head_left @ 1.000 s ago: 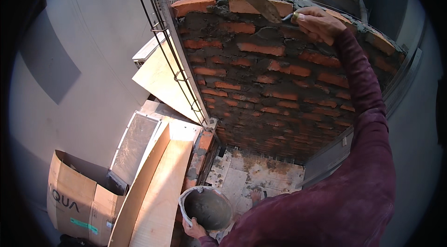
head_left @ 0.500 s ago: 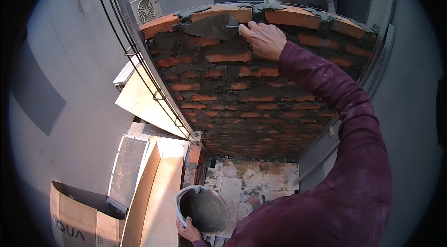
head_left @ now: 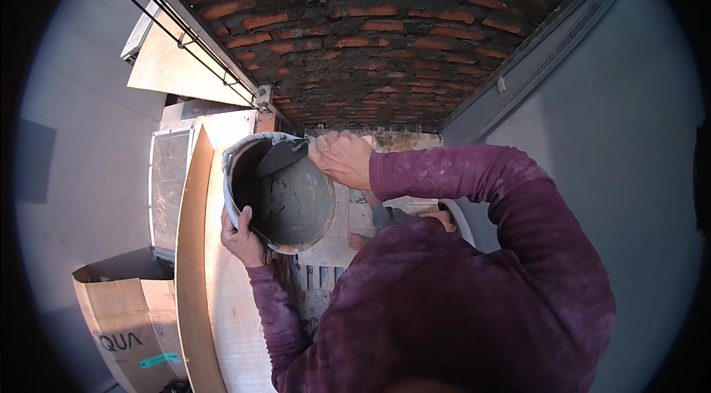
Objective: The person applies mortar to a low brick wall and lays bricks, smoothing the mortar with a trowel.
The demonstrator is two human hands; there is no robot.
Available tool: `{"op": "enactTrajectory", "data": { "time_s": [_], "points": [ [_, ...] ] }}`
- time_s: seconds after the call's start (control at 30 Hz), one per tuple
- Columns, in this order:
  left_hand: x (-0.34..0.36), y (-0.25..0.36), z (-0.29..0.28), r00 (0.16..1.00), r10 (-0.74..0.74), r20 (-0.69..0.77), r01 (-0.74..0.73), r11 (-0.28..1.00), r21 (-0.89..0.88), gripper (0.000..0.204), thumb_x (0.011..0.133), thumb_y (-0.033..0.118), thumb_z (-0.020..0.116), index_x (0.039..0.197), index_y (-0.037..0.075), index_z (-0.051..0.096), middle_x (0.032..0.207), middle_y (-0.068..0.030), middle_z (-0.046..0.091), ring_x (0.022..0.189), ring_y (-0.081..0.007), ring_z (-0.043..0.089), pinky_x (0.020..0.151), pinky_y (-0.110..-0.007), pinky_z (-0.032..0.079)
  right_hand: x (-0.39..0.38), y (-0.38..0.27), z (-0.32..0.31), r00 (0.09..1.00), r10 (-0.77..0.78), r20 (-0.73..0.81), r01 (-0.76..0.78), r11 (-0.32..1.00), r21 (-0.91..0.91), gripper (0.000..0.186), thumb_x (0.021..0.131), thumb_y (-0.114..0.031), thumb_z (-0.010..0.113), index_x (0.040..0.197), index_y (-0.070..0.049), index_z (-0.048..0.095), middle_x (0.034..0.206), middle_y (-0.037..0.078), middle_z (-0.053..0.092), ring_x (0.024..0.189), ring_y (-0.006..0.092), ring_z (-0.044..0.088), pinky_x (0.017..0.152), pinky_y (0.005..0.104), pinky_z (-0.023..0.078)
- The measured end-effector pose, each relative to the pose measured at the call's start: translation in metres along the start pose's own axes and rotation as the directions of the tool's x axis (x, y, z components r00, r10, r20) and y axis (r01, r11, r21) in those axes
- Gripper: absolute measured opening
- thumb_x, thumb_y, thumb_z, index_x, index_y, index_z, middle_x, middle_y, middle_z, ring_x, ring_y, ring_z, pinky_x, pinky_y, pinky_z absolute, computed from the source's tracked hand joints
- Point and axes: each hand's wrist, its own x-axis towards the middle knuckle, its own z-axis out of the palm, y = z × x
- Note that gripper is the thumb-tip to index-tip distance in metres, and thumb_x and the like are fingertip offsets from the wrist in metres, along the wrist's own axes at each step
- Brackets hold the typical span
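My left hand grips the near left rim of a round bucket, its thumb over the edge. Grey wet mortar lies inside the bucket. Closed around the handle of a trowel, my right hand is at the bucket's far right rim. The trowel's dark blade reaches over the rim into the bucket's mouth, above the mortar. My fingers hide most of the handle. Beyond the bucket rises a brick wall of orange bricks with dark mortar smeared over the joints.
Left of the bucket stand wooden boards and a cardboard box. A steel rebar frame runs beside the wall's left edge. Plain grey walls close in on both sides; a metal channel edges the right one. Tiles cover part of the floor.
My right hand has brought the trowel down from the top brick course to the bucket. The bucket, in my left hand, sits higher in view. My view has tilted down.
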Motion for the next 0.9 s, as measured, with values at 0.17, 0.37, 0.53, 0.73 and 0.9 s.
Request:
{"op": "enactTrajectory", "data": {
  "time_s": [0.17, 0.37, 0.53, 0.73, 0.9],
  "points": [
    [-0.009, 0.001, 0.028, 0.995, 0.075, 0.072, -0.083, 0.99, 0.114, 0.039, 0.08, -0.004, 0.061, 0.119, -0.007, 0.062, 0.105, -0.0085, 0.066, 0.091, -0.0145, 0.061, 0.081, -0.025, 0.048, -0.038, -0.063, 0.087, 0.932, -0.134, 0.335, 0.154, 0.988, -0.032, 0.02, 0.082, -0.018, 0.057, 0.089, -0.001, 0.065, 0.083, 0.012, 0.063, 0.075, 0.0258, 0.065, 0.057, 0.0391, 0.05],
    [-0.02, -0.005, 0.022, 0.993, 0.007, 0.121, -0.025, 0.989, 0.145, 0.038, 0.078, -0.005, 0.059, 0.116, -0.008, 0.063, 0.109, -0.0106, 0.066, 0.094, -0.0153, 0.06, 0.084, -0.025, 0.047, -0.052, -0.043, -0.001, 0.903, 0.039, 0.427, -0.095, 0.989, 0.11, 0.017, 0.082, -0.018, 0.059, 0.086, -0.009, 0.074, 0.084, 0.008, 0.071, 0.081, 0.0256, 0.07, 0.064, 0.041, 0.055],
    [-0.028, -0.017, 0.053, 0.971, 0.021, 0.239, -0.043, 0.995, 0.09, 0.04, 0.077, -0.004, 0.058, 0.116, -0.009, 0.064, 0.125, -0.0161, 0.062, 0.112, -0.0228, 0.058, 0.098, -0.031, 0.041, -0.081, -0.043, 0.018, 0.827, -0.059, 0.559, -0.086, 0.97, 0.228, 0.019, 0.078, -0.015, 0.062, 0.087, -0.005, 0.075, 0.087, 0.011, 0.072, 0.084, 0.0285, 0.07, 0.068, 0.045, 0.055],
    [-0.027, -0.031, 0.045, 0.974, 0.115, 0.193, -0.146, 0.978, 0.152, 0.038, 0.076, -0.002, 0.059, 0.113, -0.01, 0.063, 0.123, -0.0158, 0.063, 0.107, -0.0215, 0.059, 0.094, -0.03, 0.043, -0.104, -0.029, -0.004, 0.853, -0.192, 0.485, -0.1, 0.852, 0.514, 0.022, 0.071, -0.008, 0.059, 0.086, 0.006, 0.066, 0.085, 0.025, 0.068, 0.085, 0.0405, 0.068, 0.073, 0.0489, 0.054],
    [-0.039, -0.036, 0.072, 0.993, 0.092, 0.071, -0.099, 0.99, 0.096, 0.039, 0.08, -0.001, 0.063, 0.119, -0.006, 0.062, 0.102, -0.006, 0.065, 0.092, -0.0134, 0.059, 0.086, -0.026, 0.045, -0.11, 0.005, -0.008, 0.8, -0.156, 0.58, -0.275, 0.763, 0.585, 0.026, 0.076, -0.012, 0.061, 0.097, 0.002, 0.061, 0.092, 0.023, 0.066, 0.092, 0.0402, 0.066, 0.077, 0.047, 0.052]
  ]
}}
